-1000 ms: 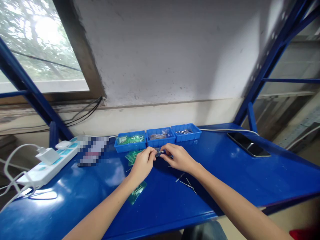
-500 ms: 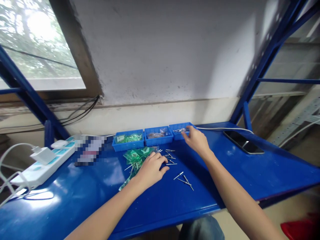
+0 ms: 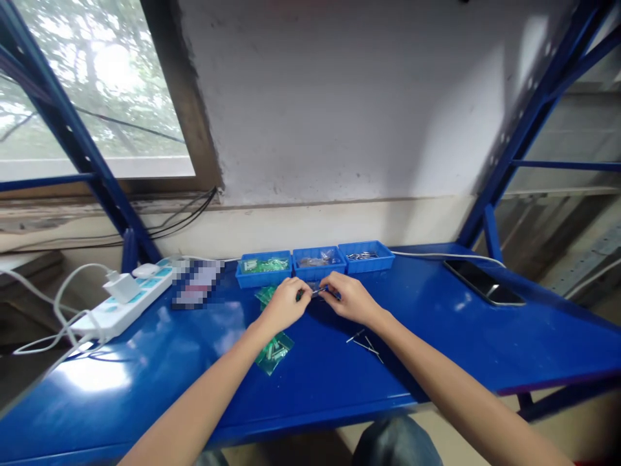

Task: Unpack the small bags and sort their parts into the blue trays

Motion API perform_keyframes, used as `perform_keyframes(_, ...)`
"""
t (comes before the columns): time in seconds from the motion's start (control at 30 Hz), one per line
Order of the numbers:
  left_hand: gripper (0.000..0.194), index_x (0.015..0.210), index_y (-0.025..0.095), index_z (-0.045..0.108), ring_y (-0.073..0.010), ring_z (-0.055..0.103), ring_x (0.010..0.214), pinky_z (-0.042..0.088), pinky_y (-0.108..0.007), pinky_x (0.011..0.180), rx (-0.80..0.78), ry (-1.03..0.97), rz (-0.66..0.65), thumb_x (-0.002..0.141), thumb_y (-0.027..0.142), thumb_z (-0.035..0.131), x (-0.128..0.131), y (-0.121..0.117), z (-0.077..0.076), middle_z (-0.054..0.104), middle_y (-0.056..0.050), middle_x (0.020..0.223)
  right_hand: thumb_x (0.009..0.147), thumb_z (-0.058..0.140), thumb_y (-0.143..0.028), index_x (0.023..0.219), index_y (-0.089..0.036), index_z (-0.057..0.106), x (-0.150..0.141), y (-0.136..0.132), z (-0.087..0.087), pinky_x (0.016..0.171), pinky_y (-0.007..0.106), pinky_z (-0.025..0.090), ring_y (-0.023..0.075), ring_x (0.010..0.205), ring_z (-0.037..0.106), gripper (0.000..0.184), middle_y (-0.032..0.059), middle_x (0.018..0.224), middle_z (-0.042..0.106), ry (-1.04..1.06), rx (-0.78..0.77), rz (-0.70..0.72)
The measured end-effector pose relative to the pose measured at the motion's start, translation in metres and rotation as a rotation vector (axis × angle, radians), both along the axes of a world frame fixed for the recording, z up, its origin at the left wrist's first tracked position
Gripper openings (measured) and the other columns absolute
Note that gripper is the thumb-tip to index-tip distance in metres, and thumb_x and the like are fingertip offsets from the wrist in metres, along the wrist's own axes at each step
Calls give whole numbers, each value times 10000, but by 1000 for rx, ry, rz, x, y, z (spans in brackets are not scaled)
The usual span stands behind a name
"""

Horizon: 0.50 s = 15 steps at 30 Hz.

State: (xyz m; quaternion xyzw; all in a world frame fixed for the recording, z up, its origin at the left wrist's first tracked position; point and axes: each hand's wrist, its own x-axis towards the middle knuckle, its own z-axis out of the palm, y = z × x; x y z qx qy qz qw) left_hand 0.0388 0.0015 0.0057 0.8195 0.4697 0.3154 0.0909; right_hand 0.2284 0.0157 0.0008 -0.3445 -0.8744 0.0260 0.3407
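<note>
My left hand [image 3: 287, 303] and my right hand [image 3: 353, 299] meet in front of the middle blue bin, fingers closed. Thin silvery blind rivets [image 3: 317, 291] show between the fingertips of both; how many each hand holds is hidden. Under and beside my left wrist lie green plastic bags, one bag [image 3: 274, 351] with small metal pieces inside. Several loose blind rivets [image 3: 369, 347] lie on the blue table in front of my right forearm. Of the three blue bins, the left bin [image 3: 264, 279] contains green bags, the middle bin [image 3: 320, 270] clear bags, the right bin [image 3: 367, 264] loose rivets.
A white power strip [image 3: 123, 307] with a charger and cables stands at the left, beside a blurred-out flat item [image 3: 198, 285]. At the right lies a black phone [image 3: 484, 283]. Blue rack posts frame the table [image 3: 436, 343], with the wall behind.
My right hand has come out of the right bin, moving left to meet my left hand. Rivets beside my left hand no longer show on the table. The view has shifted slightly left.
</note>
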Motion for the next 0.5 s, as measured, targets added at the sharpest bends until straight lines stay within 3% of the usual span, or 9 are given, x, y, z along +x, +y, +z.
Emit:
perform_keyframes(0.13,247,689,182,538,-172,541,751,410,-299,726,2,-36,1,885,213,393,-1,0,1,590,-18,720,888,456,-211,850,-195,539,-1,-1,1,639,234,393,138,716,523,92,34,809,546,-7,54,10)
perform_keyframes(0.3,133,926,194,535,-164,545,811,418,-270,715,53,-122,-1,899,270,429,4,-6,-2,588,-24,866,920,404,-238,834,-192,533,-1,-3,6,641,237,401,140,702,519,161,39,786,541,20,67,33)
perform_keyframes(0.5,248,759,185,534,-166,550,767,409,-279,719,50,-124,-3,924,264,367,3,-6,0,588,-21,764,908,433,-249,874,-190,536,-2,-5,6,631,234,403,137,688,524,123,34,770,569,33,39,38)
